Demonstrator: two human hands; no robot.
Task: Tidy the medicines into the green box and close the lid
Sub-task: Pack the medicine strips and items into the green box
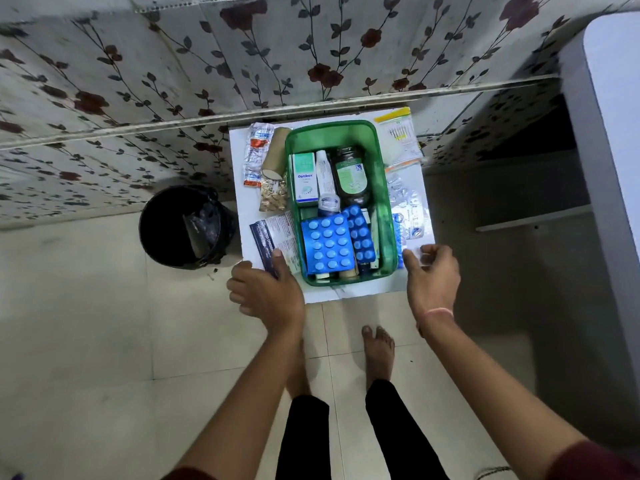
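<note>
An open green box [386, 206] stands on a small white table [239, 188]. It holds blue blister packs [327, 245], a dark bottle [350, 178], an Optibex carton [304, 178] and a white tube. Left of the box lie silver-orange blister strips [254, 154], a brown bandage roll [273, 155], a pack of tan tablets [273, 197] and a dark leaflet pack [273, 235]. My left hand [266, 294] rests at the table's near left corner, its thumb touching the leaflet pack. My right hand [433, 271] curls over clear blister strips [410, 216] right of the box. No lid is visible.
A zip bag of small items [401, 138] lies at the table's far right corner. A black bin [187, 226] stands on the tiled floor left of the table. A floral wall runs behind, and a white cabinet [613, 133] rises at the right. My bare feet are below.
</note>
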